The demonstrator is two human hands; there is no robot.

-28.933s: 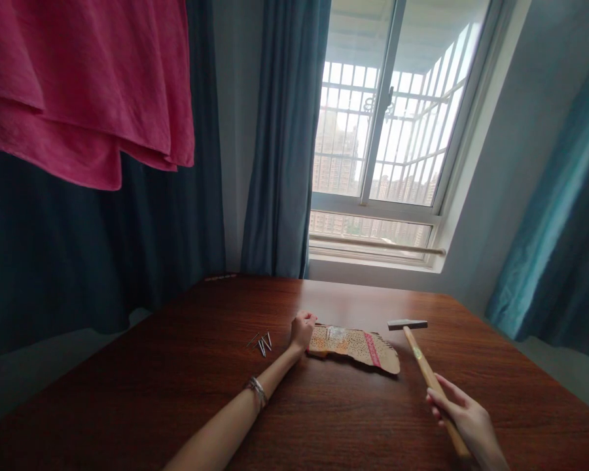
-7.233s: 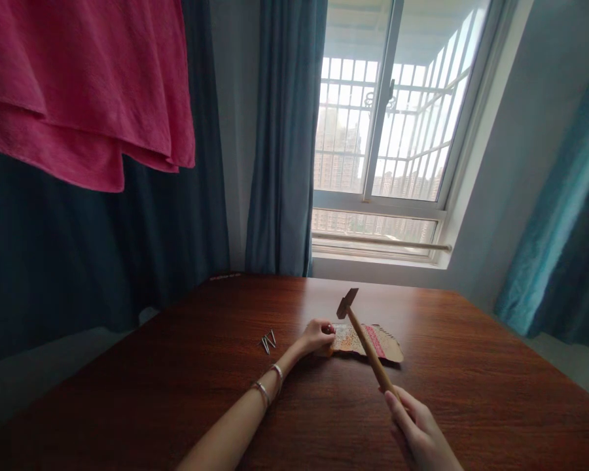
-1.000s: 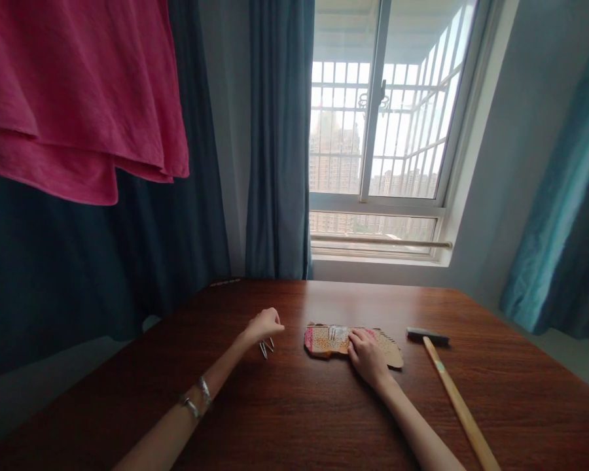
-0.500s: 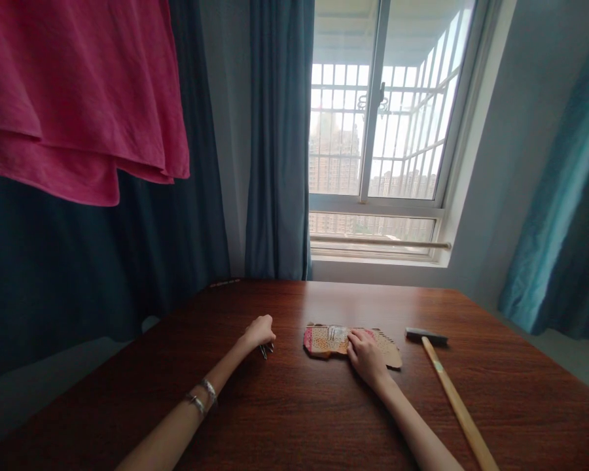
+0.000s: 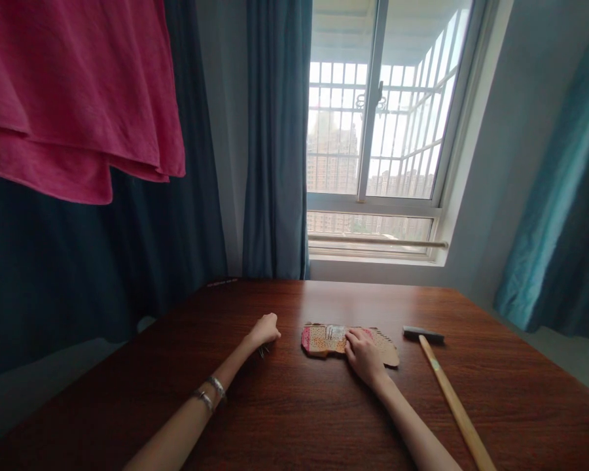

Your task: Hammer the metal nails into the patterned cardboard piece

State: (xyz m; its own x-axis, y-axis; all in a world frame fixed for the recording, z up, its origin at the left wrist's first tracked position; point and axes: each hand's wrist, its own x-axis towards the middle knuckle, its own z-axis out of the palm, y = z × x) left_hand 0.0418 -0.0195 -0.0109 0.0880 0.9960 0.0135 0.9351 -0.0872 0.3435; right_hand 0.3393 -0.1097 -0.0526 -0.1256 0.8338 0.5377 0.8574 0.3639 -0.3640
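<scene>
A flat piece of patterned cardboard (image 5: 319,339) with a pink stripe lies on the wooden table (image 5: 294,418); several nails stand in it near its middle. My right hand (image 5: 363,354) lies on the cardboard's near edge, fingers flat. My left hand (image 5: 266,329) is curled closed over the small pile of loose nails (image 5: 264,351) left of the cardboard, and only their tips show beneath it. A hammer (image 5: 444,394) with a long wooden handle lies on the table to the right, untouched.
A pink cloth (image 5: 73,98) hangs at the upper left. Blue curtains (image 5: 275,144) flank a barred window (image 5: 377,124) behind the table. Another teal curtain (image 5: 559,196) hangs at the right. The table's far edge runs below the window sill.
The hammer, swung earlier by my right hand, now lies on the table. My left hand has dropped onto the loose nails and closed over them. My right hand stays on the cardboard.
</scene>
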